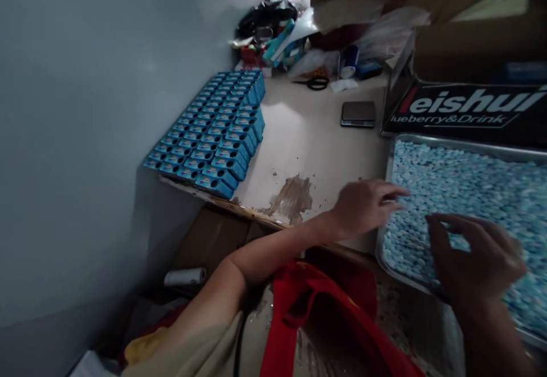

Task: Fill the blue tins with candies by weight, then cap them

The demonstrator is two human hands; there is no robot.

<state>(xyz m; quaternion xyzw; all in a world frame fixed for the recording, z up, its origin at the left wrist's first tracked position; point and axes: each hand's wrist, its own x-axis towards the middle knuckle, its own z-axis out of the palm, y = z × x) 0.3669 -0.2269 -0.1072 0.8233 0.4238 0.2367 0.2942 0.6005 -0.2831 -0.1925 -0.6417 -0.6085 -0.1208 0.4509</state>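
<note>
A metal tray (386, 180) full of small light-blue and white tablet-like pieces (453, 177) lies at the right. My left hand (363, 209) reaches over the tray's left edge, its fingers stretched out and slightly apart, with nothing visible between them. Above the pieces, my right hand (478, 257) is curled with thumb and forefinger pinched together. Whatever is in that pinch, if anything, is too small to make out. On the left of the table, blue small boxes (213, 132), each with a dark round spot on top, stand in tight rows.
Behind the tray is a black printed carton (465, 106). A small flat scale-like device (358, 114), black scissors (316, 83) and a dark blue can (349, 62) lie farther back near plastic bags. The table's front edge (256, 214) is worn. A wall (85, 138) rises at left.
</note>
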